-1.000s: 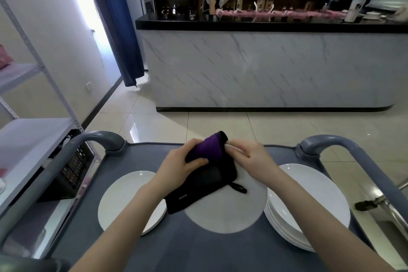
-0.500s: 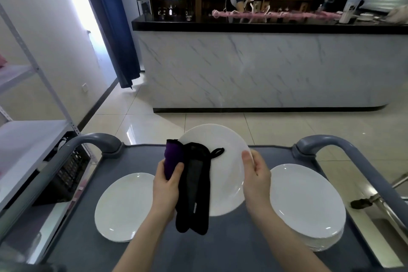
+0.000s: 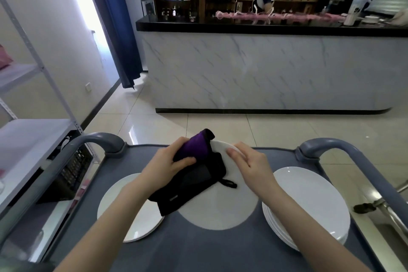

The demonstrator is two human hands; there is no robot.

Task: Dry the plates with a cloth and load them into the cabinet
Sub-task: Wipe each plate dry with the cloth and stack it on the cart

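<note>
I hold one white plate [image 3: 218,207] over the middle of the grey cart [image 3: 198,249]. My left hand [image 3: 170,163] grips a black and purple cloth [image 3: 194,174] and presses it on the plate's far left part. My right hand [image 3: 249,161] holds the plate's far right rim, fingers curled over the edge. A single white plate [image 3: 123,201] lies on the cart to the left, partly under my left forearm. A stack of several white plates [image 3: 309,203] stands on the cart to the right.
Grey cart handles [image 3: 99,141] rise at both far corners. A metal shelf rack [image 3: 31,139] stands at the left with a black crate below it. A marble-fronted counter [image 3: 276,73] crosses the room ahead; a person stands behind it. Tiled floor lies between.
The plate was tilted up facing me half a second ago, with the cloth hanging down its left side; now it lies flatter and lower, and the cloth is bunched at its far edge.
</note>
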